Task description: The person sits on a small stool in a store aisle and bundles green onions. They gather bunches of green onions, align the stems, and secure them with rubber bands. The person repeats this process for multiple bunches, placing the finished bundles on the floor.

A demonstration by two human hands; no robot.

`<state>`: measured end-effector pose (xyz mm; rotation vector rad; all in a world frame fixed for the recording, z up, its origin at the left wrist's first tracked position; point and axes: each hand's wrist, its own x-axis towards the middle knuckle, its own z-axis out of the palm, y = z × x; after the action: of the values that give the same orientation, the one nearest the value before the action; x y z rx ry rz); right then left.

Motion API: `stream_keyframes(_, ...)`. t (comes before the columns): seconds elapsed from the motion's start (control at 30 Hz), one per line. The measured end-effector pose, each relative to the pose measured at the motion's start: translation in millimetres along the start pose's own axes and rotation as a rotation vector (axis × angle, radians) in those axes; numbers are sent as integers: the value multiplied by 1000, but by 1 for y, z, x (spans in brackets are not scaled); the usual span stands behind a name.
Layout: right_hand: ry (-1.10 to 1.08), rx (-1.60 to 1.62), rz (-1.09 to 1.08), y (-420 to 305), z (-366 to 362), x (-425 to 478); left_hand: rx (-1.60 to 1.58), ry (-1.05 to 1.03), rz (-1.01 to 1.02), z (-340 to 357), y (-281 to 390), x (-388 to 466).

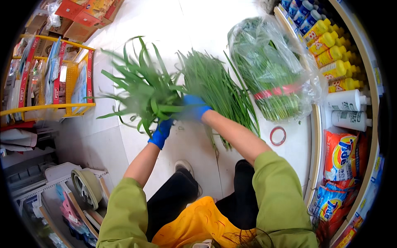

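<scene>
A loose, leafy bunch of garlic chives (pixel 145 90) is held up off the floor, its leaves spread out and partly blurred. My left hand (pixel 162 133), in a blue glove, grips it from below. Also gloved in blue, my right hand (pixel 197 108) closes on the bunch's right side; leaves and blur hide its fingers. Under my right forearm lies a pile of garlic chives (pixel 214 80) on the white tiles. Right of that pile is a clear plastic bag of greens (pixel 263 65), with a red band (pixel 276 91) around its lower part.
A roll of red tape (pixel 271 136) lies flat on the floor. Shelves at right hold yellow bottles (pixel 330 55), white bottles (pixel 349 119) and Tide detergent bags (pixel 339 155). At left stand a yellow wire rack (pixel 71 107), cardboard boxes (pixel 80 29) and a lower shelf with a beige round item (pixel 86 187).
</scene>
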<state>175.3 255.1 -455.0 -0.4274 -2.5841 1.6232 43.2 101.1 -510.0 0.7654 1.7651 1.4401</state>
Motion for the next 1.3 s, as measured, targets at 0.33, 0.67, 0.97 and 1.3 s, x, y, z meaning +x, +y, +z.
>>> stream_keyframes(0.33, 90, 239, -28, 7, -78, -64, -752, -27, -537, 70, 140, 50)
stream_keyframes(0.67, -199, 1572, 492, 44, -15, -155, -655, -98, -913, 157, 78, 48)
stream_keyframes(0.97, -7, 1714, 602, 57, -5, -154, 19, 223, -434, 140, 48, -14)
stream_keyframes(1.3, -299, 519, 548, 52, -37, -138, -780, -180, -1048, 172, 42, -93)
